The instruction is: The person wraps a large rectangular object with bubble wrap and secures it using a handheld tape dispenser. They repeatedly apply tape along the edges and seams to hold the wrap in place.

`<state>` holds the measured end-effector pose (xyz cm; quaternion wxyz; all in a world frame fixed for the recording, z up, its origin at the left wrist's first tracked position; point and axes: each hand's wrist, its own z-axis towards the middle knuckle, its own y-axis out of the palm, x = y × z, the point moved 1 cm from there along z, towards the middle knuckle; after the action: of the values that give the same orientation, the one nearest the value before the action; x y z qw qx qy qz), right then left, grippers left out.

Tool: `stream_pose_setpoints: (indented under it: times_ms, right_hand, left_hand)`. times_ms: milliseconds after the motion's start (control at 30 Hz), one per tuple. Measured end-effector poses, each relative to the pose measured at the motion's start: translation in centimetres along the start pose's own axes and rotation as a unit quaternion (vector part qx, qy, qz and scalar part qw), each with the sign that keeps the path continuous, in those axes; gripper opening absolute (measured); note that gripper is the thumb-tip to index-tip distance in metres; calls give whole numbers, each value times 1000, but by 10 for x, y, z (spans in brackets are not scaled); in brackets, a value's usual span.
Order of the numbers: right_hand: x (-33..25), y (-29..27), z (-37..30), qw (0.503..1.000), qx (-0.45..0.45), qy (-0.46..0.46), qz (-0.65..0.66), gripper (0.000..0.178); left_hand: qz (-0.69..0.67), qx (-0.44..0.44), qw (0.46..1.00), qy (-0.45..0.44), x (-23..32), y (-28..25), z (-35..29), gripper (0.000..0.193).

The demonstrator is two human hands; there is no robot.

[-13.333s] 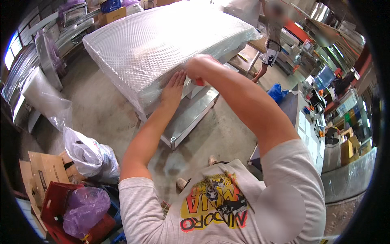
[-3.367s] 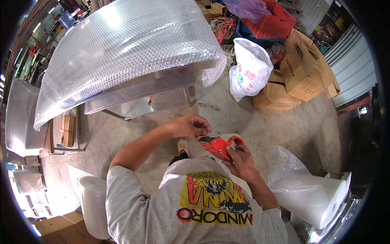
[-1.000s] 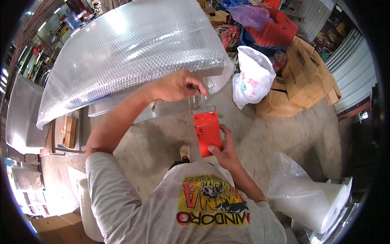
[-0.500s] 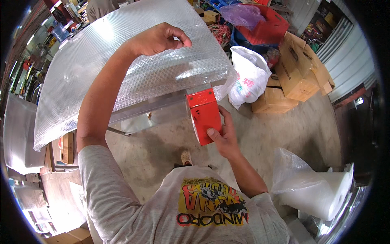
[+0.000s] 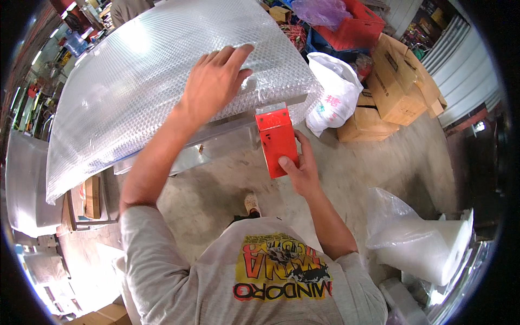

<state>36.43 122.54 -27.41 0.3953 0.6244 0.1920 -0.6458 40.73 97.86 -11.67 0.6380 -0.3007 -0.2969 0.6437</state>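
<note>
Bubble wrap (image 5: 162, 59) lies in a broad sheet over a table, its near edge hanging past the metal frame. Above it my left hand (image 5: 211, 81) is open, fingers stretched forward and thumb apart, holding nothing. Whether its fingertips touch the wrap I cannot tell. My right hand (image 5: 304, 170) is closed round the lower part of a red box-shaped tool (image 5: 279, 149), its thumb across the front. The tool is nearly upright, with a greyish strip at its top end beside the wrap's near edge. Its exact kind is not clear.
At the right of the table stand a white woven sack (image 5: 331, 95), cardboard boxes (image 5: 398, 84) and a red crate (image 5: 357, 24) with purple plastic. A roll of clear packing film (image 5: 417, 249) lies at the lower right. Another person (image 5: 127, 11) is at the far left.
My left hand's curled fingers have straightened, and that hand has come nearer and a little lower over the wrap. The red tool has shifted slightly forward and right in my right hand.
</note>
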Motion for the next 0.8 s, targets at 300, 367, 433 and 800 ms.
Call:
stream_pose_setpoints:
  times_ms: [300, 367, 433, 800]
  right_hand:
    - [2, -12, 13, 995, -67, -12, 68, 75]
    - [5, -11, 13, 994, -72, -21, 84, 74]
    - [8, -9, 15, 990, -84, -35, 108, 74]
    - [20, -8, 17, 993, -67, -40, 83, 74]
  left_hand:
    - [-191, -25, 970, -149, -20, 12, 33, 29]
    - [-186, -103, 966, -145, -35, 15, 49, 29]
    - [-173, -164, 963, -126, -47, 10, 58, 30]
    - [7, -134, 987, -92, -61, 38, 41, 28]
